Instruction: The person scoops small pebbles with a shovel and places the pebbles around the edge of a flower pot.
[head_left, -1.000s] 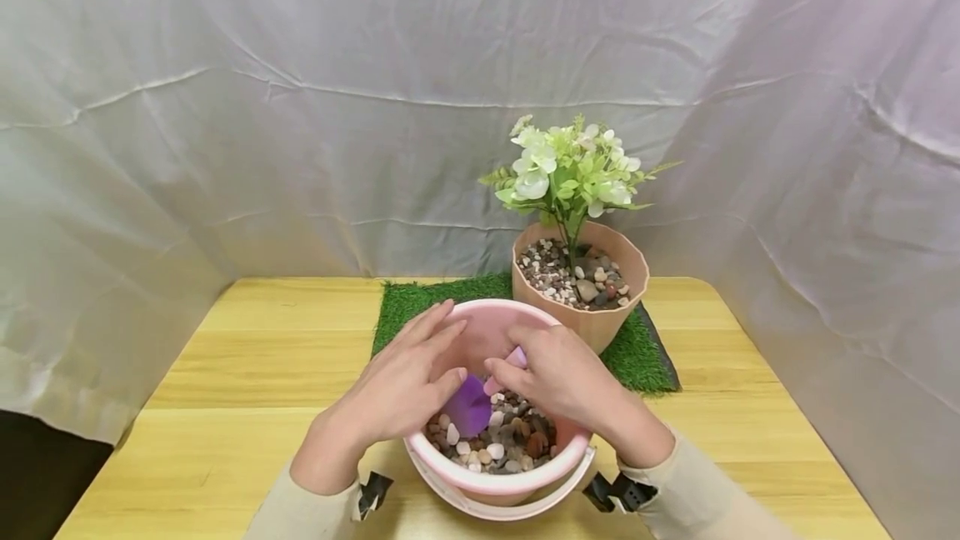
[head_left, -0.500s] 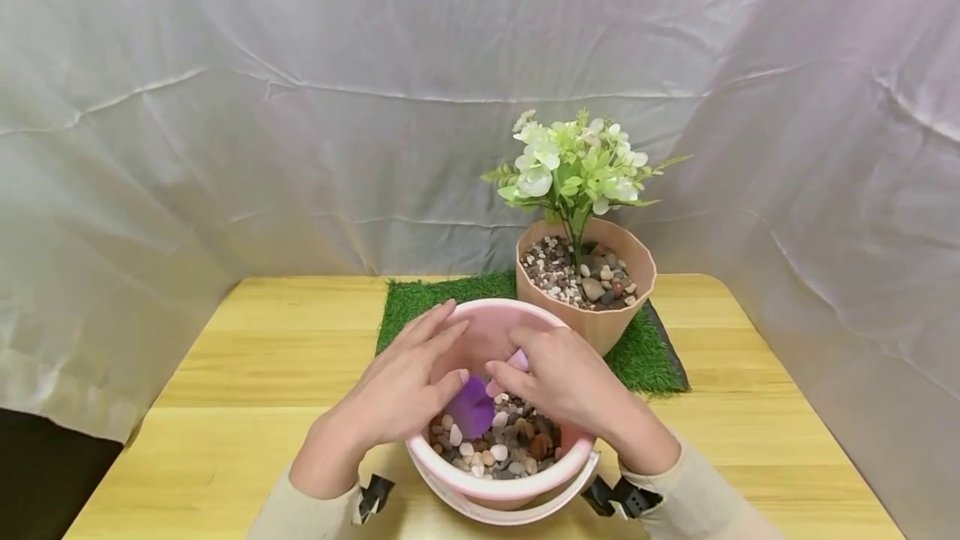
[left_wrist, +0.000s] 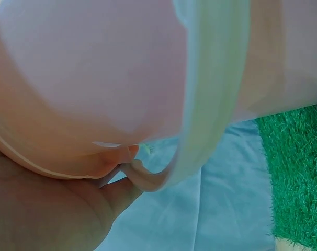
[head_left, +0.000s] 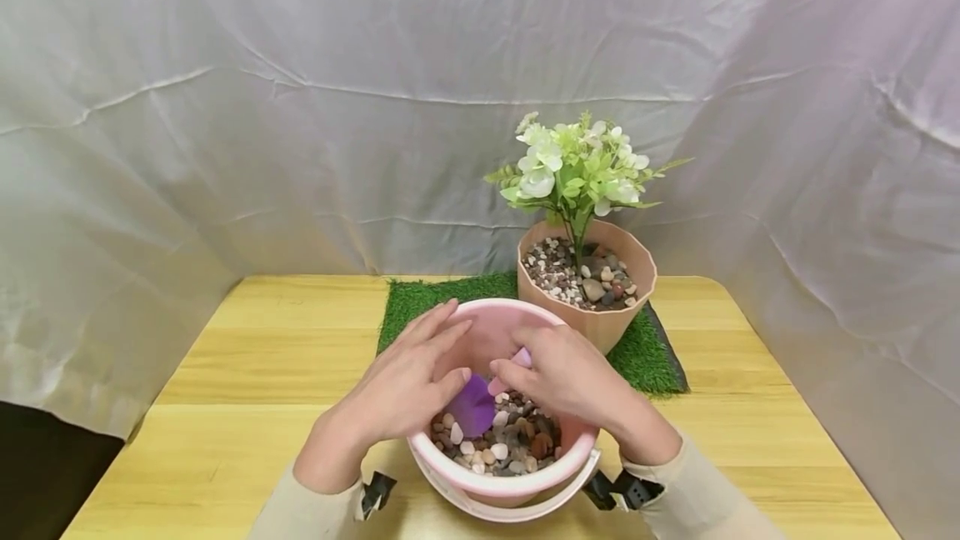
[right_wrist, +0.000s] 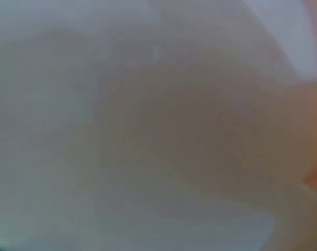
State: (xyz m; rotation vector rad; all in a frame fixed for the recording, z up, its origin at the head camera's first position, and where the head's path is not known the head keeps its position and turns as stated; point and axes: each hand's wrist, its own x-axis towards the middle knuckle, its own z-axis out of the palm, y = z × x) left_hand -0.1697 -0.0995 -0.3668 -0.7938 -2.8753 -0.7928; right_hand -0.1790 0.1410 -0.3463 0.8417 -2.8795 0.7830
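A pink bucket (head_left: 517, 486) with a pale rim stands at the table's front middle, with mixed pebbles (head_left: 487, 457) in its bottom. My left hand (head_left: 401, 382) holds its left rim, the thumb inside and fingers along the edge. In the left wrist view the fingers (left_wrist: 122, 193) lie by the bucket handle's (left_wrist: 211, 89) joint. Inside, my right hand (head_left: 562, 373) grips the pink handle of a small toy shovel (head_left: 474, 408). Its purple blade is down against the pebbles, partly behind the left thumb. The right wrist view is a pale blur.
A peach flowerpot (head_left: 600, 325) stands close behind the bucket, holding pebbles and a white-flowered plant (head_left: 573, 169). Green artificial turf (head_left: 648, 357) lies under the pot on the wooden table (head_left: 247, 407). Grey cloth (head_left: 360, 173) hangs round the back and sides.
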